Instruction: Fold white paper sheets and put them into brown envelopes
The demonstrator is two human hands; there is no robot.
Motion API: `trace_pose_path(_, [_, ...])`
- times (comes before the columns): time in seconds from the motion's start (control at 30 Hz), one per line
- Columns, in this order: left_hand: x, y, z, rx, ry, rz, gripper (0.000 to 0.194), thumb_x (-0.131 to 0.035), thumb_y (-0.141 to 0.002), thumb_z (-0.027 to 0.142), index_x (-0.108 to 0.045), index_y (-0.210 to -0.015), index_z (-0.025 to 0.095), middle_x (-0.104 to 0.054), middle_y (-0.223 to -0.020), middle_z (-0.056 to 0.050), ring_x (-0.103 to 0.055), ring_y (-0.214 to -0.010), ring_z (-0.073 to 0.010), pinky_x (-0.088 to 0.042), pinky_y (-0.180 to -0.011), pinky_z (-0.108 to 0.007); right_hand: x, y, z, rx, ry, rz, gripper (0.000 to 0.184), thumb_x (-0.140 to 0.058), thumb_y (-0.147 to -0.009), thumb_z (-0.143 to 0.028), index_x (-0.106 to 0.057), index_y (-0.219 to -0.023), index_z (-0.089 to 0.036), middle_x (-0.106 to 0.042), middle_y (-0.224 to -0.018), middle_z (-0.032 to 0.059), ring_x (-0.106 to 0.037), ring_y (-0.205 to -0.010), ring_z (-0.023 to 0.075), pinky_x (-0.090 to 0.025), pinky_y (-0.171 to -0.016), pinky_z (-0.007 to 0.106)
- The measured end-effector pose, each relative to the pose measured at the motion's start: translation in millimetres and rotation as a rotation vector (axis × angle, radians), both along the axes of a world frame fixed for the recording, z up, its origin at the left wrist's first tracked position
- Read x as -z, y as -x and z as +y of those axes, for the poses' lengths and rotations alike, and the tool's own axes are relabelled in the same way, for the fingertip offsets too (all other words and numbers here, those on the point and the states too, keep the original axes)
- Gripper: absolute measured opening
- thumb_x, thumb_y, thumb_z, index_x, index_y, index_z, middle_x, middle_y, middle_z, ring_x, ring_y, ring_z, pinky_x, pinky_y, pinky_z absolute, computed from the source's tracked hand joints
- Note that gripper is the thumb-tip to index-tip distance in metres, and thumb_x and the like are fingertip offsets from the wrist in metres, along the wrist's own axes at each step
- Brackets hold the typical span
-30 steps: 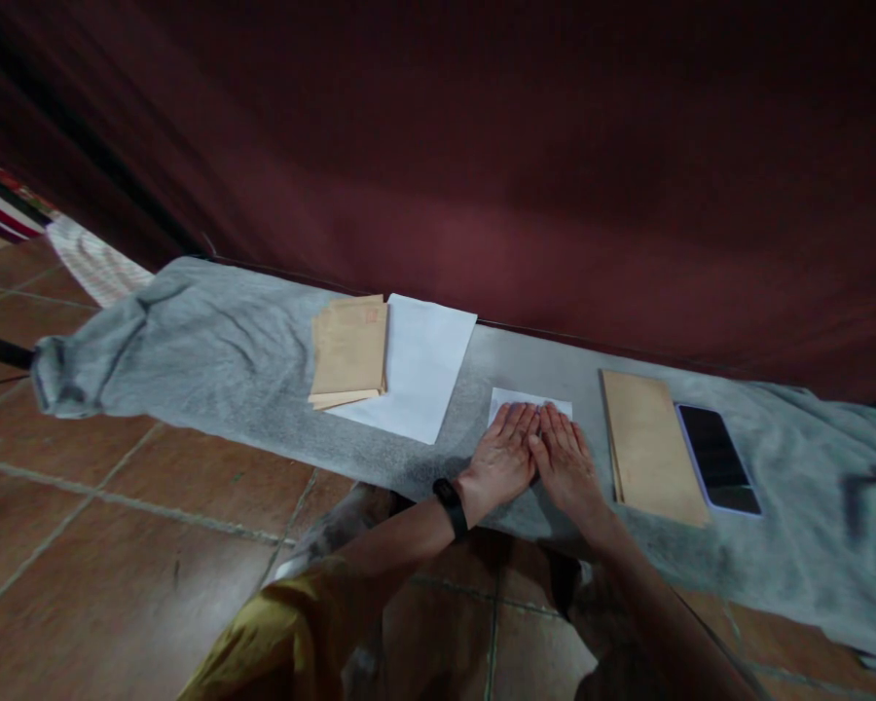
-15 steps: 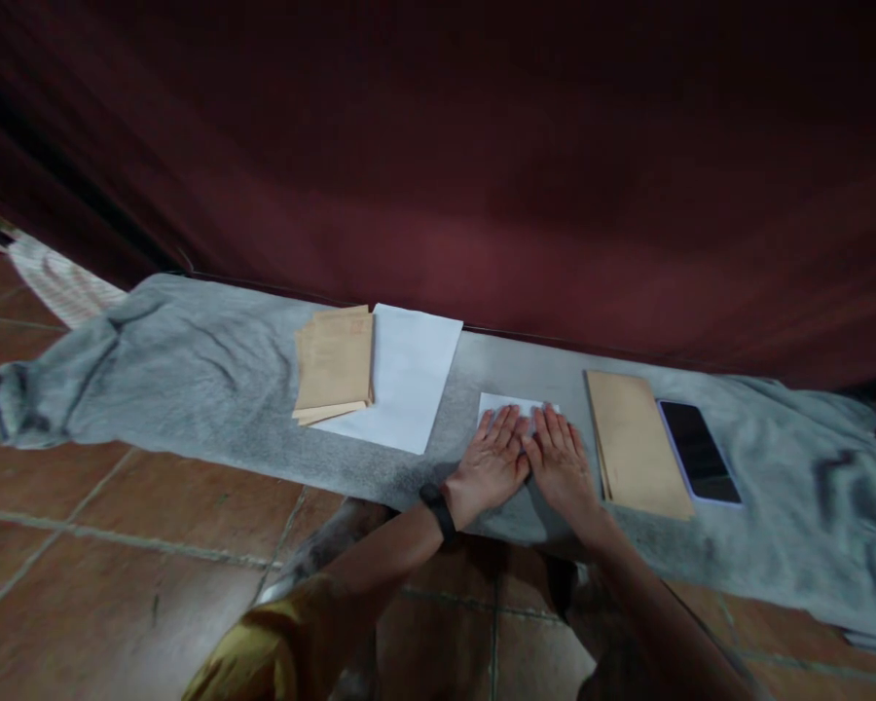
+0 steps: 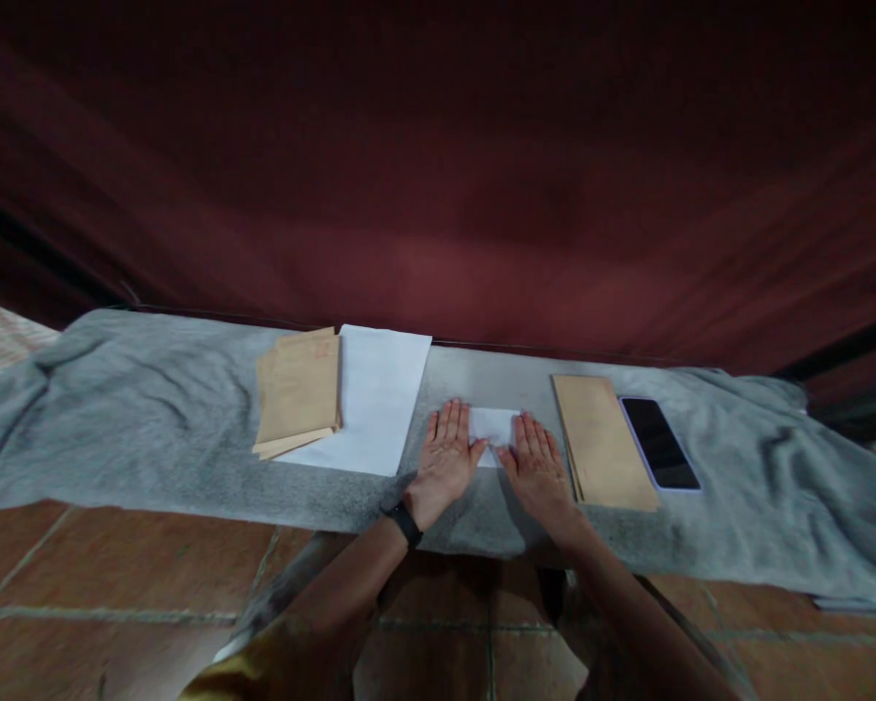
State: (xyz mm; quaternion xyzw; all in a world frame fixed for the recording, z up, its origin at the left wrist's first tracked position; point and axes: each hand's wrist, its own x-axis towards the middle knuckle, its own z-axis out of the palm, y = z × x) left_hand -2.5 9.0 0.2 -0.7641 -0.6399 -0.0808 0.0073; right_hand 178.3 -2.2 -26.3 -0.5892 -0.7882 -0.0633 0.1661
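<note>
A small folded white paper (image 3: 494, 428) lies on the grey cloth between my hands. My left hand (image 3: 447, 453) rests flat on its left edge, fingers stretched out and pointing away from me. On the opposite edge, my right hand (image 3: 537, 467) is also laid flat with straight fingers. Both thumbs reach inward over the near part of the paper. Part of its left and right sides is hidden under the hands. A black wristband (image 3: 403, 524) circles my left wrist.
Left of my hands, a stack of brown envelopes (image 3: 301, 385) partly covers white sheets (image 3: 383, 399). To the right lie larger brown envelopes (image 3: 605, 443) and a phone (image 3: 659, 443). Grey cloth (image 3: 167, 419) covers the narrow bench; a dark red curtain (image 3: 423, 263) hangs behind it.
My hands, earlier side by side over the folded paper, have slid apart to its left and right edges, uncovering its middle. The camera view has turned somewhat to the right.
</note>
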Motion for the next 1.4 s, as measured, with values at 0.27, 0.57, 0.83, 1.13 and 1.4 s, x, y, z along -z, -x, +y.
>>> trace_pose_path(0.27, [1.7,2,2,-0.078,-0.011,0.026,0.070,-0.029,-0.103,0.050,-0.031,-0.154,0.001,-0.028,-0.162,-0.021,-0.024,-0.152,-0.0299,-0.021,-0.124,-0.049,-2.2,-3,-1,0.038,0.000,0.041,0.068,-0.029,-0.105,-0.049,-0.032,-0.155,-0.002,-0.037,-0.158,0.0234,-0.034,-0.147,0.0318,-0.032,-0.118,0.049])
trace_pose_path(0.57, [-5.1,5,-1,-0.093,-0.095,0.011,0.064,-0.027,-0.104,0.040,-0.031,-0.153,-0.001,-0.030,-0.161,-0.022,-0.022,-0.152,-0.0307,-0.021,-0.125,-0.051,-7.4,-5,-6,0.089,-0.011,0.103,0.066,-0.029,-0.106,-0.046,-0.028,-0.156,-0.003,-0.033,-0.160,0.0238,-0.030,-0.149,0.0339,-0.033,-0.118,0.051])
trace_pose_path(0.83, [-1.3,-11,-17,0.235,-0.063,-0.030,0.060,-0.030,-0.099,0.022,-0.022,-0.158,0.007,-0.030,-0.163,-0.015,-0.018,-0.154,-0.0228,-0.024,-0.125,-0.048,-20.3,12,-8,-0.200,0.112,0.159,0.060,-0.026,-0.107,-0.038,-0.016,-0.161,-0.015,-0.032,-0.163,0.0124,-0.028,-0.151,0.0224,-0.030,-0.122,0.047])
trace_pose_path(1.13, [1.7,-13,-11,0.195,-0.033,-0.017,0.058,-0.029,-0.099,0.022,-0.030,-0.155,0.007,-0.033,-0.162,-0.015,-0.021,-0.154,-0.0229,-0.022,-0.125,-0.048,-13.7,11,0,-0.146,0.096,0.087,0.057,-0.025,-0.107,-0.039,-0.037,-0.154,-0.009,-0.039,-0.159,0.0142,-0.029,-0.151,0.0225,-0.024,-0.124,0.046])
trace_pose_path(1.4, [2.3,-19,4,0.126,-0.023,-0.001,0.056,-0.029,-0.101,0.024,-0.035,-0.152,0.005,-0.032,-0.162,-0.016,-0.023,-0.153,-0.0250,-0.020,-0.126,-0.049,-9.8,17,14,-0.032,0.080,0.056,0.053,-0.028,-0.107,-0.036,-0.043,-0.151,-0.011,-0.040,-0.158,0.0149,-0.032,-0.150,0.0261,-0.026,-0.121,0.049])
